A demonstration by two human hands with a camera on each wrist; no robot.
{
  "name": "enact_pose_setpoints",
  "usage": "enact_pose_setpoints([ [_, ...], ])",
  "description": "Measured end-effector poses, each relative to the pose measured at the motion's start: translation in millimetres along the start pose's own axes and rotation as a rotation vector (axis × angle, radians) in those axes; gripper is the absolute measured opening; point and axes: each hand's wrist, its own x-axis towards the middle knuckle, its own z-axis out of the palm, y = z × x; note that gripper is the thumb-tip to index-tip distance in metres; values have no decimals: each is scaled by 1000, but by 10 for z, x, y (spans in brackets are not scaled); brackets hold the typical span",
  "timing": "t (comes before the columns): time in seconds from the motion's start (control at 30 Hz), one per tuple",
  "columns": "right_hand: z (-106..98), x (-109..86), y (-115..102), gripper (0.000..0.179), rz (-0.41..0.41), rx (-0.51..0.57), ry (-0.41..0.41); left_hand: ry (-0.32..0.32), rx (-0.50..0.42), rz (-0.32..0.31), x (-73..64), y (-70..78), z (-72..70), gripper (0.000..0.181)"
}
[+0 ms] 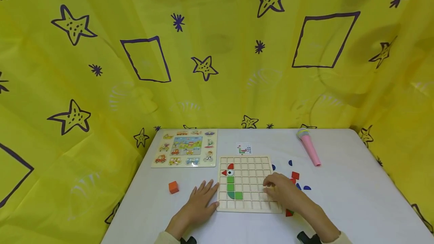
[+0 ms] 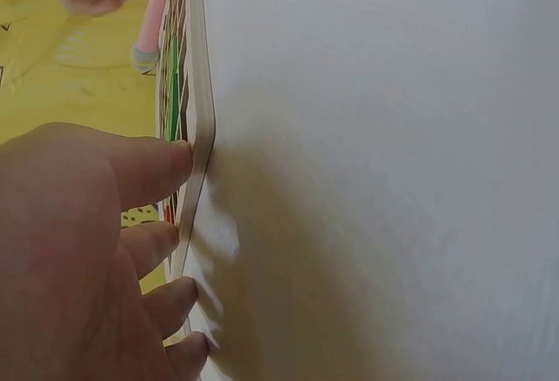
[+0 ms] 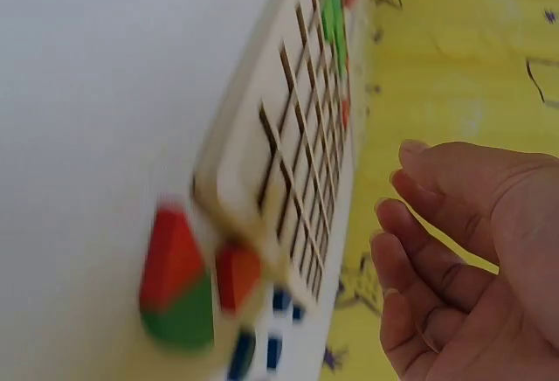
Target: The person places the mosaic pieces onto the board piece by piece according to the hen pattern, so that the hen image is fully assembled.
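A wooden grid board point(image 1: 254, 187) lies on the table. In its left part sit a red triangle, a red rounded piece point(image 1: 231, 166), an eye tile point(image 1: 230, 173), green squares point(image 1: 230, 187) and a green rounded piece point(image 1: 231, 195). My left hand point(image 1: 200, 204) rests beside the board's left side, fingers spread, thumb and fingertips at its edge. Over the right side of the board hovers my right hand point(image 1: 285, 191); in the right wrist view its fingers point(image 3: 419, 263) bend loosely, with nothing between them and the thumb.
Loose red, blue and green pieces point(image 1: 295, 175) lie right of the board, partly hidden by my right hand. Behind it lies a small pattern card point(image 1: 244, 148). A picture puzzle point(image 1: 210, 150) is back left, an orange cube point(image 1: 173, 187) left, a pink microphone point(image 1: 310, 148) back right.
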Motion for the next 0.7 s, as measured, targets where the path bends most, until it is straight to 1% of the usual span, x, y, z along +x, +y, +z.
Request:
enact_pose_setpoints([
  [0.1, -191, -119, 154, 14, 5, 15, 31, 4, 2, 3, -6, -1, -1, 67],
  [0.2, -320, -237, 283, 16, 5, -7, 54, 5, 3, 1, -15, 1, -2, 67],
  [0.23, -344, -271, 318, 16, 11, -16, 52, 6, 2, 2, -15, 0, -1, 67],
  [0.3, -369, -333, 372, 14, 54, -5, 24, 6, 6, 3, -18, 3, -5, 67],
  [0.4, -342, -415, 435, 18, 131, 23, -32, 5, 10, 1, -20, 5, -4, 67],
  [0.47, -296, -464, 472, 25, 161, 39, -61, 4, 9, 1, -19, 5, 2, 67],
  [0.53, -234, -514, 509, 32, 154, 30, -76, 2, 4, 0, -17, 5, 8, 67],
  [0.57, -202, -537, 522, 33, 154, 26, -78, 3, 3, 0, -16, 4, 12, 66],
  [0.67, -117, -588, 546, 31, 147, 16, -75, 4, 4, 1, -11, 6, 14, 66],
  [0.7, -95, -593, 550, 29, 157, 11, -71, 5, 3, 2, -10, 10, 10, 66],
])
